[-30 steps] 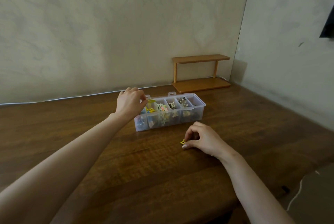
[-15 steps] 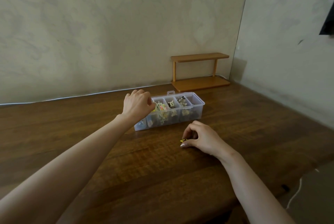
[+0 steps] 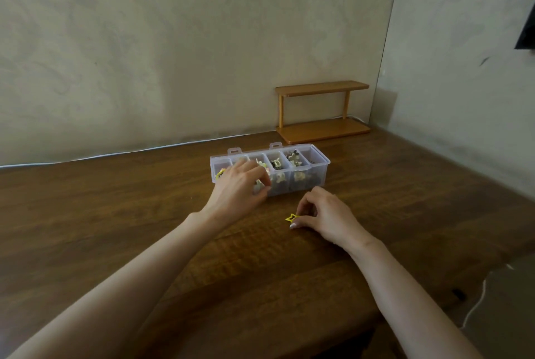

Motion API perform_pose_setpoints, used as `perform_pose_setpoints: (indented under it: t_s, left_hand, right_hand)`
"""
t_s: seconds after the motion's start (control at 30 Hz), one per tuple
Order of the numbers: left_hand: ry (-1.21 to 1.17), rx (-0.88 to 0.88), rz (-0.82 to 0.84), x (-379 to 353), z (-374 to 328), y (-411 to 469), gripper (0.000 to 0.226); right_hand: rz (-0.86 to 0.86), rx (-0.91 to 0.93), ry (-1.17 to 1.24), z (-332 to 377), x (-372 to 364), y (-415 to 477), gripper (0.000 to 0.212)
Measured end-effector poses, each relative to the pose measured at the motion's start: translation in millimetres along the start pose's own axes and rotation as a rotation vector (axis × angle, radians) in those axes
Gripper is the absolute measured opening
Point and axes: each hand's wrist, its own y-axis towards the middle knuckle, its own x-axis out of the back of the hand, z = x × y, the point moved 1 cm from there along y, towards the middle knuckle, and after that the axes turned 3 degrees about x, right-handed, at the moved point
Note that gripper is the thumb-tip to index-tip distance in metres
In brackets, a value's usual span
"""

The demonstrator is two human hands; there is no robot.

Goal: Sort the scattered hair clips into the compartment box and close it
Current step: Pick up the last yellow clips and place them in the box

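Left hand [image 3: 238,188]: poised over the near wall at the left end of the compartment box [image 3: 314,182], fingers bent. A yellow piece [image 3: 220,175] shows at its outer edge, but whether the fingers grasp it or it lies in the end compartment cannot be told. The box stands open on the table [image 3: 115,228], its long axis running left to right, and several compartments already hold clips. Nearer the viewer and right of the box's middle, well apart from it, a yellow star clip [image 3: 291,217] lies low on the table. It is an open outline, somewhat wider than deep, with one arm pointing left, away from the fingers. Right hand [image 3: 330,218]: directly right of the clip, it appears to pinch the clip's right edge between thumb and forefinger, the other fingers curled. This hand is plainly the nearer. The likely carry runs away and leftward to the box.
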Motion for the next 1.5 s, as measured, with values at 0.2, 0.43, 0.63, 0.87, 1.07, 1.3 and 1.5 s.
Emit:
perform_pose_setpoints:
  t_s: [0.2, 0.43, 0.63, 0.87, 1.07, 1.3, 1.5]
  left_hand:
    - [-0.066, -0.054, 0.078, -19, -3, -14, 0.01]
    - [-0.105, -0.051, 0.009, -26, 0, -28, 0.011]
    - [-0.007, 0.126, -0.295, -13, 10, -28, 0.023]
    - [0.139, 0.314, -0.274, -14, 42, -32, 0.043]
    - [0.227, 0.296, -0.265, -14, 55, -36, 0.031]
    - [0.239, 0.301, -0.239, -10, 56, -38, 0.031]
    - [0.238, 0.302, -0.178, -11, 60, -37, 0.048]
  right_hand:
    - [0.002, -0.01, -0.003, -2, -2, 2, 0.03]
    - [-0.04, 0.007, 0.18, 2, -3, 0, 0.016]
    - [-0.075, 0.003, 0.261, 9, -3, -2, 0.013]
    - [-0.229, 0.077, 0.542, 35, 2, 22, 0.017]
    - [-0.241, 0.124, 0.435, 68, 5, 78, 0.017]
    - [-0.085, 0.14, 0.121, 74, -3, 129, 0.023]
    - [0.061, 0.157, 0.103, 83, -4, 148, 0.025]
